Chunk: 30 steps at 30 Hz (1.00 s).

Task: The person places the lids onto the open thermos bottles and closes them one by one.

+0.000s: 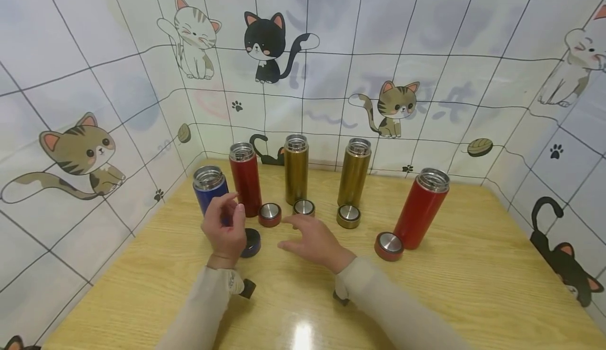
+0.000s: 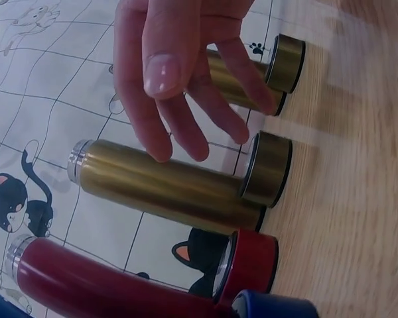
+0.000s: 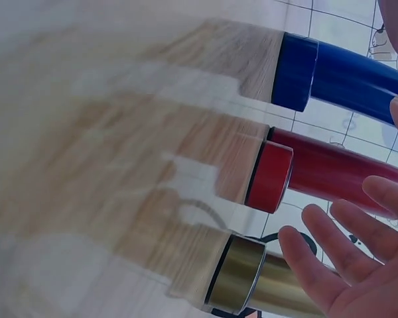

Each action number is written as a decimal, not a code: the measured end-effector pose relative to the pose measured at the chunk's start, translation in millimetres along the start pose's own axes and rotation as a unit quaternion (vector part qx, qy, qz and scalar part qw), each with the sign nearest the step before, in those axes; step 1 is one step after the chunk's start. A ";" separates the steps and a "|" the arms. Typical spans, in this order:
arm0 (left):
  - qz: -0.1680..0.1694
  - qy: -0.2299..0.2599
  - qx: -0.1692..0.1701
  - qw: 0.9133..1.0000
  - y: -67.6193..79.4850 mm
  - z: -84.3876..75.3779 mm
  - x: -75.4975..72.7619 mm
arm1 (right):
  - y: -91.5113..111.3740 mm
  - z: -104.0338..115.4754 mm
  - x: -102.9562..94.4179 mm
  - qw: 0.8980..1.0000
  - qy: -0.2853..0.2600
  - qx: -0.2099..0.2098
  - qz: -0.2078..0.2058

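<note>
My left hand [image 1: 226, 235] hovers in front of the blue bottle [image 1: 208, 184], partly hiding it and its blue lid [image 1: 252, 243]. Its fingers are loosely bent and hold nothing; in the left wrist view the thumb and fingers [image 2: 179, 79] hang apart. Just right of the blue lid my right hand [image 1: 314, 242] is held over the table, empty, with relaxed fingers spread in the right wrist view. Behind the hands stand a red bottle [image 1: 246, 181] with a red lid [image 1: 270, 215] and a gold bottle [image 1: 296, 171] with a gold lid [image 1: 304, 208]. These bottles have uncovered mouths.
Farther right are a second gold bottle [image 1: 354, 173] with its lid [image 1: 349, 217] and another red bottle [image 1: 421, 210] with its lid [image 1: 390, 246]. All stand on a wooden table [image 1: 473, 287]. A cat-print tiled cloth [image 1: 331, 76] walls the back and sides.
</note>
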<state>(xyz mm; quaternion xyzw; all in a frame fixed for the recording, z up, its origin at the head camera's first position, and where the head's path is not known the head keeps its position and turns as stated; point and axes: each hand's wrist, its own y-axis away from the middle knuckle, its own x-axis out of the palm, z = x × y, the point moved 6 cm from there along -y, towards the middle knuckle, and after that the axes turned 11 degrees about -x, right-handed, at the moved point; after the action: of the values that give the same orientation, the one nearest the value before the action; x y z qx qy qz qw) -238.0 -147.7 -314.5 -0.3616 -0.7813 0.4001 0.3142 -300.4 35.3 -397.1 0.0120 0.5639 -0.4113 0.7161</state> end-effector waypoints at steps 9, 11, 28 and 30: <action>-0.048 -0.039 -0.011 0.998 -4.0 5.5 -13.1 | -10.3 7.7 12.7 0.999 -0.034 0.009 0.017; -0.060 -0.042 -0.016 0.997 -6.3 6.1 -16.6 | -12.5 9.7 14.9 0.999 -0.034 0.008 0.019; -0.147 -0.068 -0.105 0.981 -10.6 44.1 -46.4 | -45.5 26.4 49.2 0.990 -0.079 0.063 0.100; -0.141 -0.080 -0.117 0.980 -7.5 57.6 -50.1 | -49.3 29.4 54.5 0.990 -0.076 0.060 0.107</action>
<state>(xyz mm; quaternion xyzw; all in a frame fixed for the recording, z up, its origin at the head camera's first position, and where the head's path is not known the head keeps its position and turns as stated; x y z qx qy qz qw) -258.2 -214.6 -346.0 -0.2492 -0.8885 0.2853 0.2589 -305.2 -42.8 -409.0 0.0836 0.4778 -0.3650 0.7947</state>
